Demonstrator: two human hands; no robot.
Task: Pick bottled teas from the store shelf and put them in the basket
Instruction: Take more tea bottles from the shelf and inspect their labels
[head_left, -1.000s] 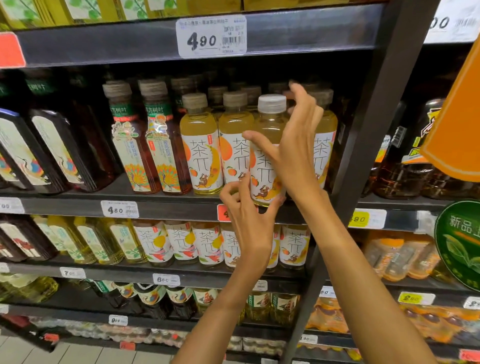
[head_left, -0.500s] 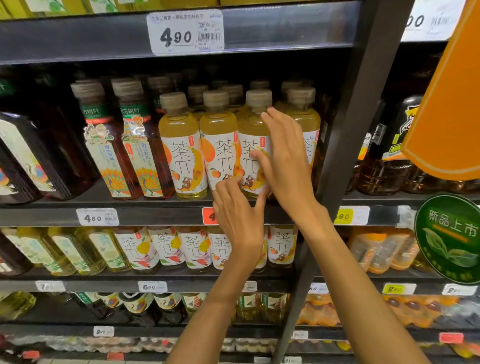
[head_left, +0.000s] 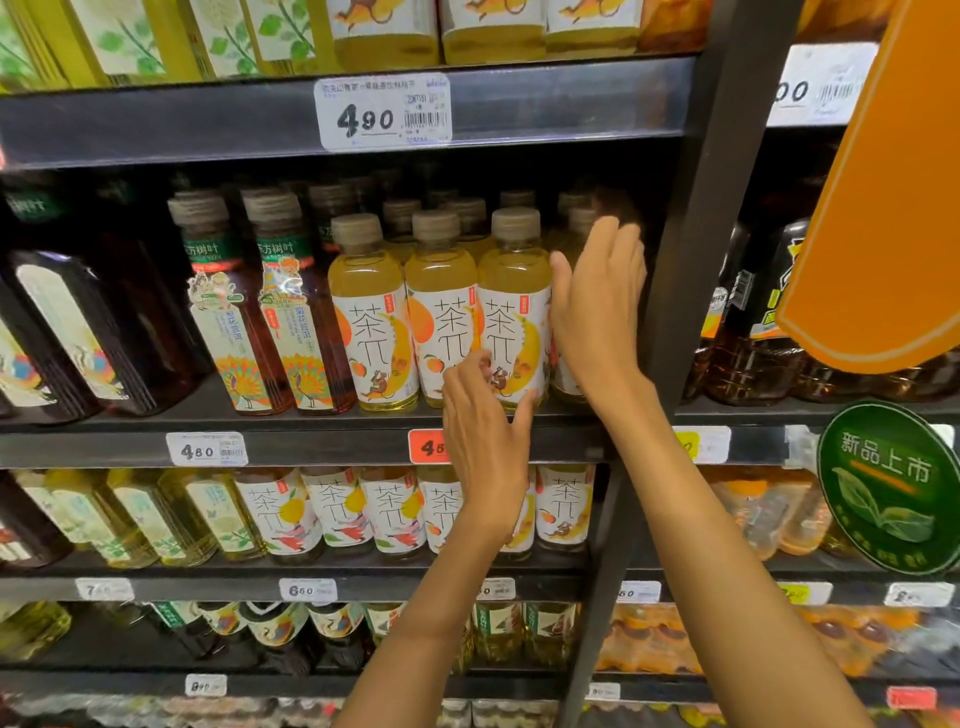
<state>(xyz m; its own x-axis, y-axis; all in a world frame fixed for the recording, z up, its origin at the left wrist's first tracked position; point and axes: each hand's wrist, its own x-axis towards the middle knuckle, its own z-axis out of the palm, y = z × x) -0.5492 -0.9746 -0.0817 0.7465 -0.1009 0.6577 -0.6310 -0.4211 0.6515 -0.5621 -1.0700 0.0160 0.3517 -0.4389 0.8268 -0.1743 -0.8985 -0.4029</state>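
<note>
A white price tag (head_left: 384, 111) on the upper shelf rail read 4.90. On the shelf in front of me, three yellow tea bottles (head_left: 440, 312) carried the large characters 茶π on white labels. A tag (head_left: 206, 449) on the rail below read 4.80, and a red tag (head_left: 427, 446) beside my wrist began 4.5. Lower down, another tag (head_left: 307, 591) read 6.50. A round green sign (head_left: 885, 486) at right read 新品上市.
</note>
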